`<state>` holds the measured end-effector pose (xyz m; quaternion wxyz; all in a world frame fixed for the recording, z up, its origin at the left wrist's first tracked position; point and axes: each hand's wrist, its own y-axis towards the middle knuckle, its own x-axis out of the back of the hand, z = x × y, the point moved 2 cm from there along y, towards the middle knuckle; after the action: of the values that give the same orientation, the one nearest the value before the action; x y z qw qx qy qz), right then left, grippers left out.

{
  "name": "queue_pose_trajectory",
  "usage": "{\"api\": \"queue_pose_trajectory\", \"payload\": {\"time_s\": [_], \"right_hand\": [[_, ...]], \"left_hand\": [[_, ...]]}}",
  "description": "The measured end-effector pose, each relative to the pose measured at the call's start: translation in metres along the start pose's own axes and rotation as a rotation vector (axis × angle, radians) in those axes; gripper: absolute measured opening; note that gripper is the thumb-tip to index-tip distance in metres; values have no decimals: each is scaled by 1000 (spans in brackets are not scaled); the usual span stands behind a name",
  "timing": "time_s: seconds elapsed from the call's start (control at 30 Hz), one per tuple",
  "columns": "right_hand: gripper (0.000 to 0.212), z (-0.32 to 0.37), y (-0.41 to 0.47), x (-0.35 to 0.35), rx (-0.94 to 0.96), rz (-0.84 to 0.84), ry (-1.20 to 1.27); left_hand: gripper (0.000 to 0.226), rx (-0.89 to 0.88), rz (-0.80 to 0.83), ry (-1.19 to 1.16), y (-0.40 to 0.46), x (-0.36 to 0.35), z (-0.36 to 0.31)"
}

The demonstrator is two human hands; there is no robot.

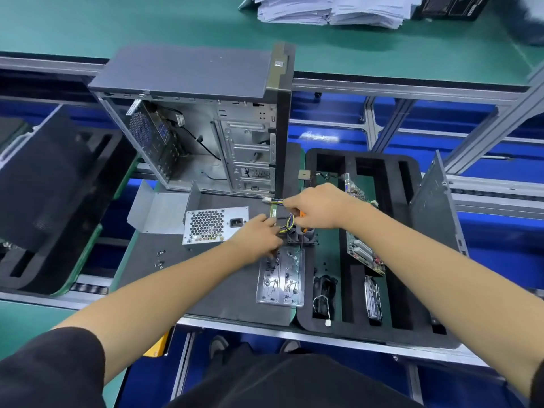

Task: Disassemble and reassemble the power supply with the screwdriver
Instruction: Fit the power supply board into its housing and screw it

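single head cam, looks fwd and steeply down, close over work mat.

Two bare forearms entered from the lower corners of the frame and converged at centre. Left hand: palm down, fingers curled downward, grip unclear. Right hand: just above it, fingers apparently closed round an orange-handled tool.

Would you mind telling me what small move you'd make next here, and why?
Probably lift the wire bundle clear first. The right hand holds the orange-handled screwdriver over the small black fan, while the left hand is at the coloured wires that cross the spot. The power supply sits apart to the left, its cover off.
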<state>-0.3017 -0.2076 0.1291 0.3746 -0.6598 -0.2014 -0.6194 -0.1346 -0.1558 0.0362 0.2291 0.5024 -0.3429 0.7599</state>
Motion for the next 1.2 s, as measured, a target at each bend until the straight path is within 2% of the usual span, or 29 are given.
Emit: {"api": "queue_pose_trajectory", "payload": {"time_s": [0.13, 0.3, 0.77, 1.0, 1.1, 1.2], "right_hand": [[10, -3, 0, -12, 14, 30, 14], [9, -6, 3, -18, 21, 39, 29], [13, -7, 3, -25, 38, 17, 46], [12, -4, 0, -22, 22, 28, 59], [10, -5, 0, -13, 10, 18, 51], [13, -8, 2, 7, 9, -31, 56]], "left_hand": [[16, 90, 184, 69, 12, 0, -13], [20, 160, 274, 61, 18, 1, -18], [18, 185, 286, 6, 28, -10, -30], [22, 152, 316, 87, 29, -13, -33], [24, 188, 263, 59, 32, -8, -32], [29, 208, 136, -46, 28, 9, -21]]}}
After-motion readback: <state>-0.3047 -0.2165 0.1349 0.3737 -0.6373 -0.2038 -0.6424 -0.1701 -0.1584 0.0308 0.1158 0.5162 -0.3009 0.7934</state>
